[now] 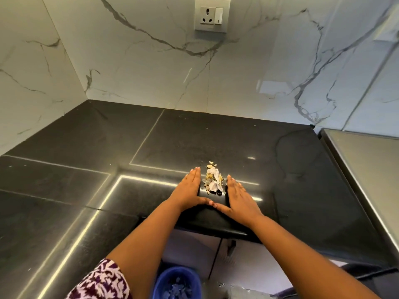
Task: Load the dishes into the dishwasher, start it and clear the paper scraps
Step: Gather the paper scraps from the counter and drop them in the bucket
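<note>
A small heap of white and yellowish paper scraps (212,180) lies on the black stone counter (86,169), near its front edge. My left hand (189,190) rests flat on the counter just left of the heap, fingers straight and together. My right hand (238,197) lies flat just right of it. The two thumbs meet below the heap, so the hands frame it on three sides. Neither hand holds anything. No dishes or dishwasher are in view.
A blue bin (177,283) with scraps inside stands on the floor below the counter edge. A marble wall carries a socket (211,15). A steel surface (367,160) adjoins the counter on the right. A few tiny scraps (222,284) lie on the floor.
</note>
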